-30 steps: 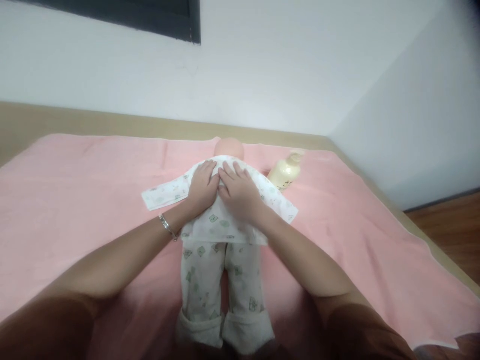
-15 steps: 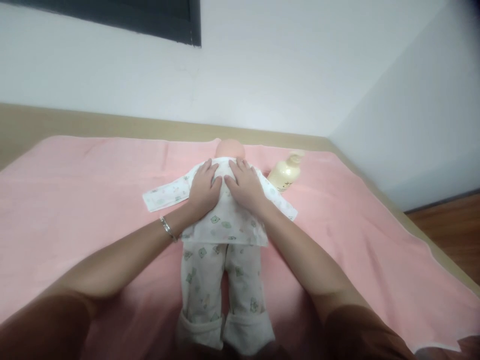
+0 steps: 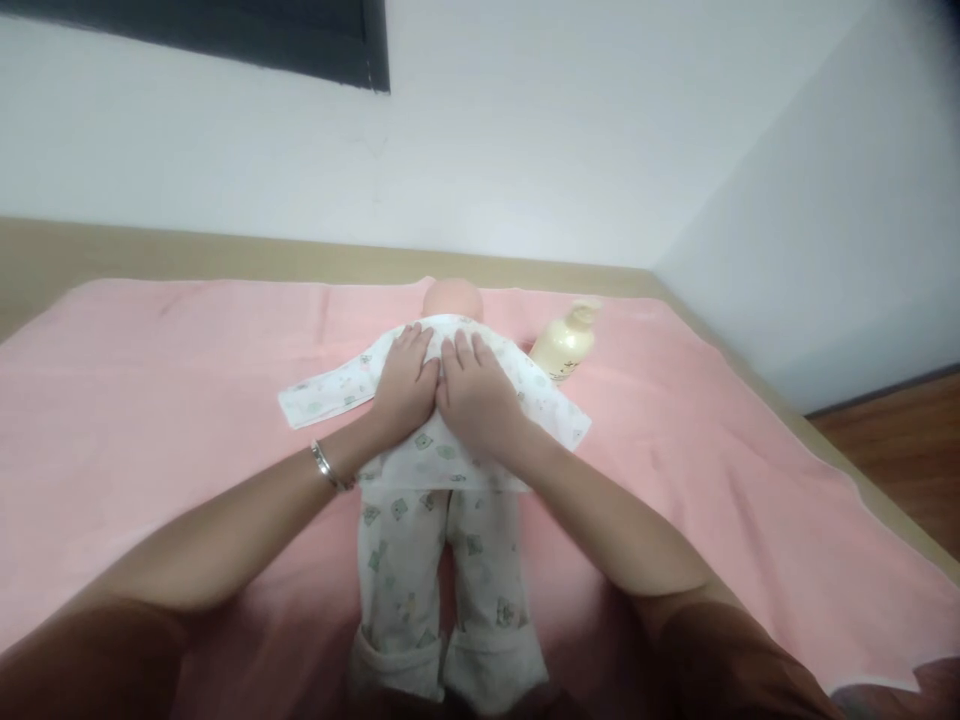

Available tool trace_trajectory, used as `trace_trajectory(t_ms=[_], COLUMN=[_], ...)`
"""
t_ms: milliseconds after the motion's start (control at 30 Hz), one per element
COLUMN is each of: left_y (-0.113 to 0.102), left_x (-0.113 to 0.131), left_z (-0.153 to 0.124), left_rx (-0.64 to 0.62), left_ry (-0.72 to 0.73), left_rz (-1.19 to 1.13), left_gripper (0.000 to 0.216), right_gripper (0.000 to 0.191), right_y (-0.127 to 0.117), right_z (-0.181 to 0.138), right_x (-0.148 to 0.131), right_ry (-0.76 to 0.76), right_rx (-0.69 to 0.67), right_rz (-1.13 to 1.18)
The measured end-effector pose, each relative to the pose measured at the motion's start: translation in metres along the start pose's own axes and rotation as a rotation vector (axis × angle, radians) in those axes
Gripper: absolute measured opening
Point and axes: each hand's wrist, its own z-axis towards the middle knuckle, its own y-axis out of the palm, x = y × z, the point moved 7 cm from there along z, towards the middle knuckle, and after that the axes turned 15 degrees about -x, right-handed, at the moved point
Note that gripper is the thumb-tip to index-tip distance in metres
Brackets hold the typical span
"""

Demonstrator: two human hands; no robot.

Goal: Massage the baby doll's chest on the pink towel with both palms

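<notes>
A baby doll (image 3: 452,298) lies on a pink sheet, its head at the far end and its face out of sight. It wears a white printed top (image 3: 427,462) with the sleeves spread to both sides, and matching printed trousers (image 3: 401,570) with turned-up cuffs. Flat on the upper left of the top rests my left hand (image 3: 405,385), fingers stretched out. Beside it my right hand (image 3: 478,395) lies flat on the upper middle, fingers pointing to the doll's head. The two thumbs meet near the doll's middle. Neither hand grips anything.
To the right of the doll, a cream pump bottle (image 3: 564,343) leans on the pink sheet (image 3: 187,400). A tan board edge (image 3: 225,248) borders the sheet at the back, against a white wall (image 3: 525,130). Wooden floor (image 3: 900,445) shows at the right.
My right hand has slid slightly left and toward me over the top, so its thumb now touches my left thumb. The left hand stays about where it was on the doll.
</notes>
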Motion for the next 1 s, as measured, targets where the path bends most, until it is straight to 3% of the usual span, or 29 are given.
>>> trace_trajectory(t_ms=[167,333,500,633,733,933,1000], left_y=[-0.002,-0.002,-0.002,0.004,0.006,-0.012,-0.018], left_x=[-0.009,0.01,0.031,0.046,0.054,0.027,0.021], left_z=[0.006,-0.002,-0.012,-0.025,-0.031,-0.013,-0.003], left_rx=[0.017,-0.048,-0.106,-0.105,-0.152,-0.222,-0.158], left_ry=[-0.059,-0.02,0.035,0.091,0.115,-0.162,-0.132], left_rz=[-0.008,0.167,0.324,0.427,0.37,0.13,0.173], left_gripper=[0.059,0.059,0.057,0.058,0.06,0.066,0.063], right_gripper=[0.056,0.059,0.059,0.061,0.064,0.054,0.053], right_y=[-0.004,-0.008,-0.006,-0.008,-0.008,-0.016,-0.018], right_z=[-0.003,0.01,0.017,0.024,0.026,0.016,0.009], right_x=[-0.008,0.008,0.015,0.035,0.051,0.043,0.033], right_ry=[-0.061,-0.062,-0.102,0.005,0.111,0.204,0.227], right_rx=[0.041,-0.036,-0.027,-0.013,-0.034,-0.011,0.007], right_rz=[0.013,0.097,0.136,0.222,0.257,0.119,0.036])
